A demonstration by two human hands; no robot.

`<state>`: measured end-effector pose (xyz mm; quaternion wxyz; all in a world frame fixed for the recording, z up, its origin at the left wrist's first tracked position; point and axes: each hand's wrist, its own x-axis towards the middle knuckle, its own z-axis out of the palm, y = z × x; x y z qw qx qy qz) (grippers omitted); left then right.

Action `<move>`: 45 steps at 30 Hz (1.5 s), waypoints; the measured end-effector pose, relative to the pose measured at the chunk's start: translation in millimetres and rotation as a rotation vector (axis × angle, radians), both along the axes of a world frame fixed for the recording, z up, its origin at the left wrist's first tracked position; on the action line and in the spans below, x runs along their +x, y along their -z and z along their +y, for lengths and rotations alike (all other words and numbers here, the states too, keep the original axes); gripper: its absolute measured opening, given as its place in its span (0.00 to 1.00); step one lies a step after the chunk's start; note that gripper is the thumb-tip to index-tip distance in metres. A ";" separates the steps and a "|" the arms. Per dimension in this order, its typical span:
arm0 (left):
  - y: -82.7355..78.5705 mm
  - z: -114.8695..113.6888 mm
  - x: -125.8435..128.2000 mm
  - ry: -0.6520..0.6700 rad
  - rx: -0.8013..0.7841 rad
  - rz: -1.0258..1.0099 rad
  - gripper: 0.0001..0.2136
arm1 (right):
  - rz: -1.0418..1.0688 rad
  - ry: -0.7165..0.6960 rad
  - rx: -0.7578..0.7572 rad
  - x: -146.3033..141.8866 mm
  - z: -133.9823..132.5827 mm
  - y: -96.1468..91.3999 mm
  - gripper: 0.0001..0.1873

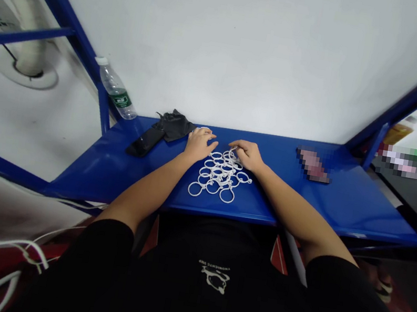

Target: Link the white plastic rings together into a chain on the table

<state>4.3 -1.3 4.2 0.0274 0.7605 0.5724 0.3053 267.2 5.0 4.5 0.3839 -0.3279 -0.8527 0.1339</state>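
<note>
A heap of several white plastic rings (219, 175) lies on the blue table (304, 204) in front of me. My left hand (199, 143) rests at the heap's upper left, fingers curled, with a white ring showing at its fingertips. My right hand (247, 154) sits at the heap's upper right, fingers bent and pinching a ring at the top of the pile. Both forearms reach in from below.
A black phone (145, 141) and a black cloth (173, 124) lie left of my hands. A plastic water bottle (117, 89) leans at the back left by a blue frame post. A blurred object (313, 164) lies to the right. White cables (8, 250) hang lower left.
</note>
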 end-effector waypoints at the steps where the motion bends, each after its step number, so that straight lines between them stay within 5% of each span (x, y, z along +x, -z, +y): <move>1: 1.2 2.3 -2.5 -0.067 -0.052 0.027 0.14 | -0.033 0.002 0.004 -0.3 0.3 -0.3 0.21; 4: 2.7 5.6 -5.5 -0.159 -0.175 0.098 0.15 | -0.108 0.034 0.015 -1.7 1.1 -0.7 0.21; 13: -0.2 4.5 -1.7 -0.027 -0.210 0.104 0.07 | -0.136 0.104 -0.022 -2.9 2.5 2.8 0.17; 18: 2.8 5.6 -0.6 0.092 -0.041 -0.001 0.02 | -0.103 0.150 -0.021 -3.6 3.9 4.7 0.18; 25: 8.3 -4.6 12.2 0.404 0.279 -0.088 0.15 | 0.025 0.092 -0.073 -4.8 0.3 2.9 0.21; 45: 8.2 -14.7 16.9 0.568 0.225 -0.062 0.10 | 0.091 0.058 0.033 -6.1 -3.0 0.1 0.15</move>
